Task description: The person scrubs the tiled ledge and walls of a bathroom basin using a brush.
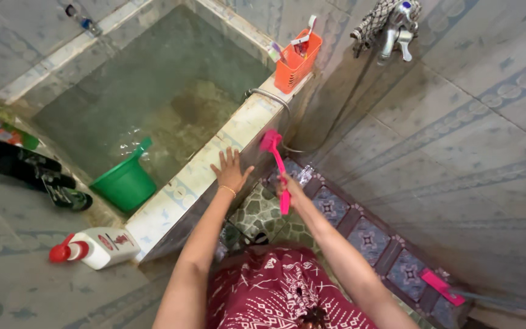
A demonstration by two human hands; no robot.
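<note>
Left hand (231, 172), frame centre: fingers spread, palm flat and facing down, arm extended. Right hand (287, 187), just right of it: fist closed, forearm extended.

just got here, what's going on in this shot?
A person in a tiled bathroom holds a pink brush in the right hand, its head against the outer wall of a water-filled tiled tank. The left hand rests flat on the tank's rim. A green dipper floats in the water; a white spray bottle lies on the rim.
</note>
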